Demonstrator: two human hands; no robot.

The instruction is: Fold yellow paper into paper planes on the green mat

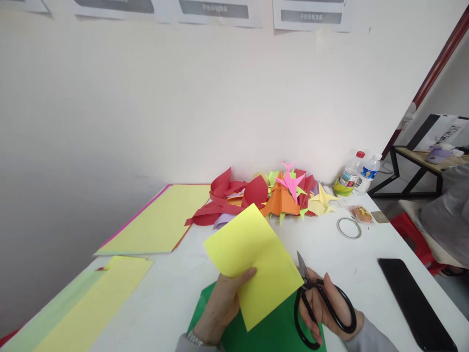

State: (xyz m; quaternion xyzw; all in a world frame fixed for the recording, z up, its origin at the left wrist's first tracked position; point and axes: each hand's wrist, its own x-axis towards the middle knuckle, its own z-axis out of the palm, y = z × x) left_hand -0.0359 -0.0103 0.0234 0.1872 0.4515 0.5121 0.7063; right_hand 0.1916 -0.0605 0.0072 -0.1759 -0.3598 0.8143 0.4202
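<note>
A sheet of yellow paper (262,254) is pinched in my left hand (223,303), with the thumb on its face and the fingers behind it. My right hand (326,308) holds black-handled scissors (311,286), its fingers in and around the loops. Their metal blades point up and away, beside the right corner of the yellow sheet. From here I cannot tell whether the blades touch the paper. Beneath both hands lies a green sheet (271,337), partly hidden by the yellow paper.
Folded paper shapes (280,200) and red paper strips (234,200) are heaped by the wall. Yellow sheets (157,220) and pale strips (84,303) lie left. At right are a tape roll (349,228), a wrapped snack (361,213), two bottles (355,176) and a black phone-like slab (415,303).
</note>
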